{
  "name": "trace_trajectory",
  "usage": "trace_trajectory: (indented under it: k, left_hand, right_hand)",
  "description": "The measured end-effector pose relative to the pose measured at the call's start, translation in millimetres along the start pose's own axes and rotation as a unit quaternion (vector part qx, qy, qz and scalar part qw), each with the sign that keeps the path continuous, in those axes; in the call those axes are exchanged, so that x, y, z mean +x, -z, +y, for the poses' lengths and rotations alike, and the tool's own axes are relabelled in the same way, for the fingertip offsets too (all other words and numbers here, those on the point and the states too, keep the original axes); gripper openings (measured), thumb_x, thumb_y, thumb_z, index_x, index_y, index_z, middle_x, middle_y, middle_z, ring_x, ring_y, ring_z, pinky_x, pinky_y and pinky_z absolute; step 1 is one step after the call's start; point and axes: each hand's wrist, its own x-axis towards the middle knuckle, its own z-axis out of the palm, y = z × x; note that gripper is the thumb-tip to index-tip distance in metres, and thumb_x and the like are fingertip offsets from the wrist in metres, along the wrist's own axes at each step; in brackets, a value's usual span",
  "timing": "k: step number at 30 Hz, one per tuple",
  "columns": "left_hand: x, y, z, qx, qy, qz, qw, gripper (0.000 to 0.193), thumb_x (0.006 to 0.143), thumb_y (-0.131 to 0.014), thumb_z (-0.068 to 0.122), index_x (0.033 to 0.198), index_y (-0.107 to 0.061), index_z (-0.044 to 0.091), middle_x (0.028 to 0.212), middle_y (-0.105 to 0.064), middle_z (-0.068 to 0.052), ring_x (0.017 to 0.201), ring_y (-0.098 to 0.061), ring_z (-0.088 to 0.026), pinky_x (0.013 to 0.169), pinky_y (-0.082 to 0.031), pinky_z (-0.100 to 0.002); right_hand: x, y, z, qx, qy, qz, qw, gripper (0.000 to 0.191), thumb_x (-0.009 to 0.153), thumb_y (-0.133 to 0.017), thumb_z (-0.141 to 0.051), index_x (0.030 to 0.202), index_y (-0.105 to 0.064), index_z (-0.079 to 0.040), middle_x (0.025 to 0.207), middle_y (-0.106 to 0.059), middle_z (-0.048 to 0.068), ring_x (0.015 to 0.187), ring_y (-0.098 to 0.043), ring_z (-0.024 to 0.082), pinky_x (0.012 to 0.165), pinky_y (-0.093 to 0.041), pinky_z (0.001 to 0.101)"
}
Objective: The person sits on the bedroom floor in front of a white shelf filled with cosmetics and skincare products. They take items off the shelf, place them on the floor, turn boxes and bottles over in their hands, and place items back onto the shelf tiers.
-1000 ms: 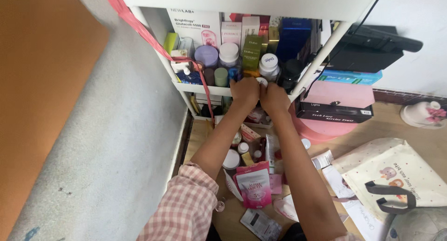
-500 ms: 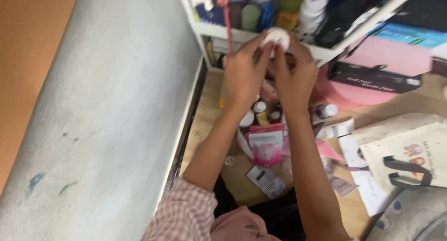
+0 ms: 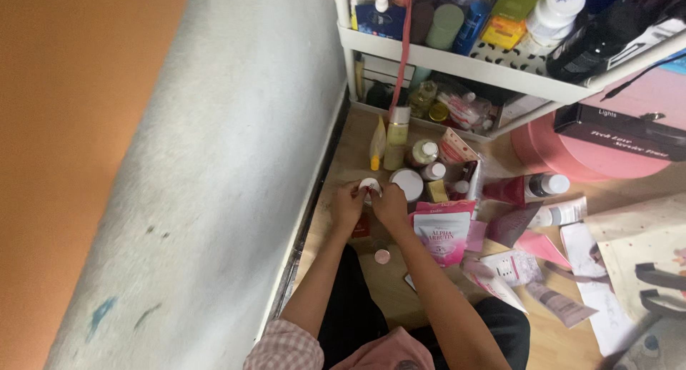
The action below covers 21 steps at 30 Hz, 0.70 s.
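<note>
Wooden floor point(image 3: 400, 298) runs along a pale grey wall point(image 3: 214, 163), and the wall fills the left side of the view. At the top stands a white shelf rack point(image 3: 457, 59) packed with bottles and jars, with more bottles tucked on its lower level. Lots of little things lie on the floor in front of it — a tall yellow bottle point(image 3: 397, 136), a small yellow tube point(image 3: 376, 144), a round white jar point(image 3: 409, 183) and a pink pouch point(image 3: 441, 234). A big round pink box point(image 3: 564, 155) sits to the right, with a dark flat box point(image 3: 618, 130) resting on top of it. Papers and packets are scattered farther right, near a cloth bag point(image 3: 643, 270). The person sits low on the floor with both arms stretched forward. The left hand point(image 3: 348, 205) and the right hand point(image 3: 390, 205) are close together, and both have their fingers curled round a small white jar point(image 3: 369, 186) held between them, just above the floor and just beside the round white jar. A tiny pink cap point(image 3: 382, 255) lies on the floor under the right forearm.
</note>
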Motion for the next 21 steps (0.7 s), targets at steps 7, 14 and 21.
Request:
trace_trajectory:
  k: [7,14,21]
  left_hand:
    - [-11.3,-12.1,-6.6,0.081,0.038,-0.023,0.996,0.028,0.09,-0.07,0.02,0.114,-0.076,0.007,0.1,-0.077,-0.018,0.094,-0.075,-0.033,0.08,-0.057,-0.041]
    - [-7.2,-12.4,-15.1,0.105,0.07,-0.037,0.991,0.027,0.092,-0.069,0.025,0.117,-0.075,0.014,0.107,-0.077,-0.014,0.098,-0.074,-0.033,0.083,-0.057,-0.043]
    - [-15.2,10.9,32.0,0.238,0.023,-0.032,0.971,0.026,0.098,-0.069,0.03,0.113,-0.075,0.01,0.104,-0.076,-0.016,0.102,-0.07,-0.037,0.083,-0.054,-0.048]
  right_hand:
    - [-2.0,-20.4,18.2,-0.155,0.029,-0.055,0.986,0.027,0.084,-0.072,-0.02,0.08,-0.071,0.007,0.085,-0.068,0.03,0.087,-0.068,0.047,0.078,-0.055,0.0533]
    - [-6.1,-30.1,7.0,-0.139,-0.034,-0.062,0.988,0.028,0.09,-0.064,-0.019,0.101,-0.066,0.007,0.094,-0.07,0.031,0.093,-0.07,0.047,0.083,-0.057,0.0524]
    - [-8.7,28.8,-24.7,-0.112,-0.013,-0.041,0.993,0.024,0.091,-0.066,-0.023,0.094,-0.071,0.0,0.097,-0.072,0.026,0.096,-0.069,0.046,0.085,-0.053,0.0555]
